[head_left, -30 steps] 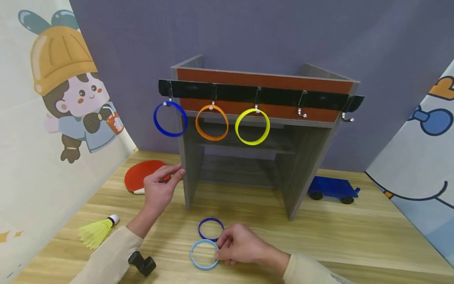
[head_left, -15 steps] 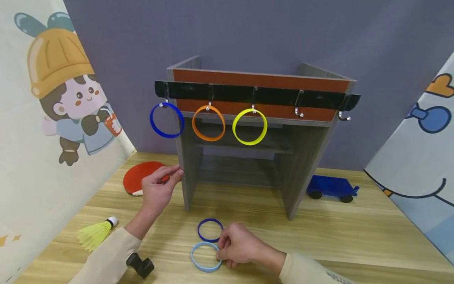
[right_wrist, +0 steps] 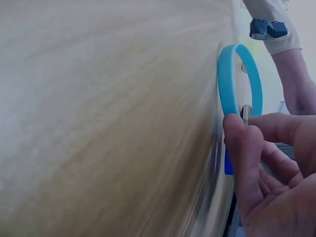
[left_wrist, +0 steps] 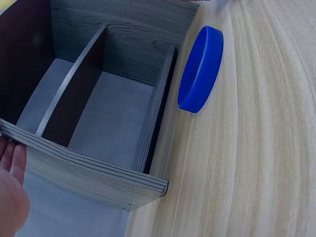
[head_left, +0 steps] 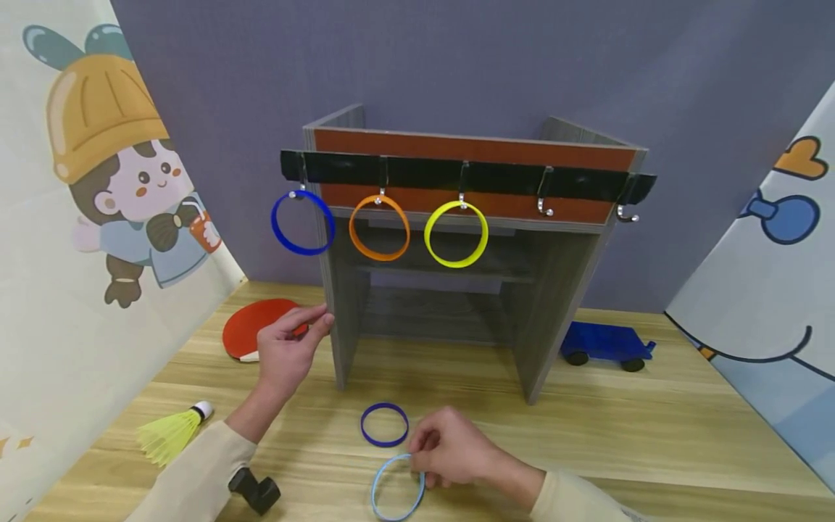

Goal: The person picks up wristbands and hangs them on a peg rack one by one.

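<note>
My right hand (head_left: 453, 446) pinches a light blue silicone wristband (head_left: 375, 494) between thumb and fingers. In the right wrist view, the wristband (right_wrist: 227, 79) stands up on its edge above the fingertips. A dark blue wristband (head_left: 363, 431) lies on the table just behind it. My left hand (head_left: 287, 355) grips the front edge of the grey wooden shelf's (head_left: 339, 319) left side panel, fingertips at the edge. Blue (head_left: 277, 232), orange (head_left: 353, 239) and yellow (head_left: 427, 243) wristbands hang from the left three hooks of the black rail (head_left: 424, 171); the right two hooks hold nothing.
A red table tennis paddle (head_left: 251, 326) and a yellow shuttlecock (head_left: 169, 433) lie at the left. A blue toy cart (head_left: 605, 342) stands right of the shelf. Cartoon-printed walls (head_left: 189, 319) flank the table (head_left: 652, 428).
My right hand has drawn the light blue wristband toward me and tipped it up from lying flat. The left hand keeps its place at the shelf. The view has shifted slightly.
</note>
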Action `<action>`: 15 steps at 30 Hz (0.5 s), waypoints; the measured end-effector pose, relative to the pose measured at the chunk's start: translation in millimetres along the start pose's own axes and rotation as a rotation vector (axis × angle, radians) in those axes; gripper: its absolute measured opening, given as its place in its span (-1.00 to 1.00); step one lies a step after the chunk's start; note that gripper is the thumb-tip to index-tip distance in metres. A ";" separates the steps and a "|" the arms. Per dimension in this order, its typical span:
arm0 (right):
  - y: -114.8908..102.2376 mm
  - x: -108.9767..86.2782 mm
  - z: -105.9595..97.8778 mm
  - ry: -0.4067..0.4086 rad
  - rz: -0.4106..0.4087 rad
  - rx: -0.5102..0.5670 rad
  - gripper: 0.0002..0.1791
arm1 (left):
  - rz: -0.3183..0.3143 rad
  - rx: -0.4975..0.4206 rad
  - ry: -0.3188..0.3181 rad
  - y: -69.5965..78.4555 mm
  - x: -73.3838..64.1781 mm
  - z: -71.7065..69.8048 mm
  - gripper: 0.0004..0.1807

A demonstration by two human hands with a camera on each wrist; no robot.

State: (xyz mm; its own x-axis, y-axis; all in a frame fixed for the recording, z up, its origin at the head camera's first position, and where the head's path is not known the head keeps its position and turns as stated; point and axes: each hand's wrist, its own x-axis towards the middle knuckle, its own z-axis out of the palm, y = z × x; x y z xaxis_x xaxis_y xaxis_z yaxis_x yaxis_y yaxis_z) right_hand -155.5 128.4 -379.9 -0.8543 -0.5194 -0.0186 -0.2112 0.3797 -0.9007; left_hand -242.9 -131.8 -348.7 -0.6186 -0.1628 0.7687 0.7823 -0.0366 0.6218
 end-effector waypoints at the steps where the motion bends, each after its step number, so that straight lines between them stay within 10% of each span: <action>1: 0.4 -0.8 -1.4 0.000 0.003 0.015 -0.89 | 0.000 0.003 0.000 -0.1 -0.1 0.0 -0.79; 15: 0.2 -14.3 -38.6 -0.121 0.044 0.245 -0.93 | -0.007 -0.016 -0.002 -1.2 1.2 -0.2 -0.78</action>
State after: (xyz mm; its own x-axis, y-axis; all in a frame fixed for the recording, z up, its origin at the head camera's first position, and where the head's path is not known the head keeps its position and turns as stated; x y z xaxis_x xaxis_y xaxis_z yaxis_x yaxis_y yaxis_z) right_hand -161.7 165.4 -363.0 -0.7942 -0.5997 -0.0983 -0.0415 0.2149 -0.9758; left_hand -244.6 -132.2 -348.6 -0.6244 -0.1606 0.7644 0.7788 -0.0538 0.6249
